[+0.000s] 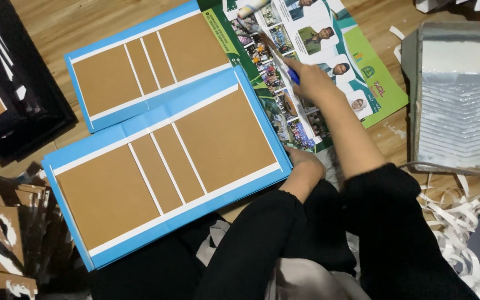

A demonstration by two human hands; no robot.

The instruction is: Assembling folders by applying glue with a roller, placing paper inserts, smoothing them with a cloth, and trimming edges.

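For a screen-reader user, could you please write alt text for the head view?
A right hand rolls a small roller over a printed sheet, while the left hand rests by a blue cover with brown boards.

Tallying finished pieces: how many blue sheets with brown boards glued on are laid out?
2. One blue sheet lies further away, upper left; the second sheet lies nearer, overlapping it, with the left hand at its right edge. More could be hidden off-frame.

Wooden floor (68,22) bears blue covers (162,166), poster (329,50), tray (456,100).
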